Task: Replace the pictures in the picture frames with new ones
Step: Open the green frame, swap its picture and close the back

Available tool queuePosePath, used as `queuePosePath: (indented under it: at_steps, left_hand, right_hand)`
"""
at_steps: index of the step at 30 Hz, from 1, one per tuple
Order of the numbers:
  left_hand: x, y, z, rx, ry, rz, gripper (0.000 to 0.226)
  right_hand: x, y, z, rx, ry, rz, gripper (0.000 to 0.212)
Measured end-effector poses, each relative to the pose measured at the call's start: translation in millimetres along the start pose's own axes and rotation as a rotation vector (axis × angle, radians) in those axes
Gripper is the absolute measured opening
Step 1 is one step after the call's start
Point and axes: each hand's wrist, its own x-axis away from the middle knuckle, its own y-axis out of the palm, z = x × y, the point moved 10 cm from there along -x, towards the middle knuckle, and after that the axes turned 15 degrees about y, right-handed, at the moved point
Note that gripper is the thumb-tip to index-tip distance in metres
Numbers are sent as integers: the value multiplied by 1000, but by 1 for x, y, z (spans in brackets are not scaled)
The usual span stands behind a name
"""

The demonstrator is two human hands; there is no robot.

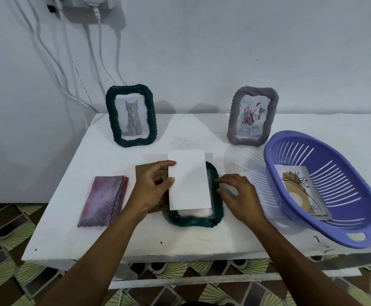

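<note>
Lying under the left hand (pixel 153 186): dark green frame (pixel 193 220); white picture (pixel 189 180) pinched by it; rim gripped by curled right hand (pixel 238 195)

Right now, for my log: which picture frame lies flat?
The dark green woven frame under the white paper; the green cat frame and grey rose frame stand upright.

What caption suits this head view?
Picture swap: left hand pinches a white sheet over the flat green frame; right hand at its edge.
</note>
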Motion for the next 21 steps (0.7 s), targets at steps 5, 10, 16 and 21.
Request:
queuePosePath:
  at_steps: [5, 10, 16, 21]
  left_hand:
    - [-6, 11, -2, 10, 9, -33, 39]
    - [-12, 24, -4, 8, 7, -43, 40]
    - [-17, 54, 3, 56, 12, -116, 40]
    - [-21, 80, 9, 27, 38, -183, 41]
  right_hand:
    - [7, -33, -46, 48, -145, 122, 20]
    - [-7, -77, -73, 245, -149, 209, 26]
    - [-30, -112, -29, 552, 155, 89, 37]
    - [-33, -113, 2, 461, 299, -27, 34]
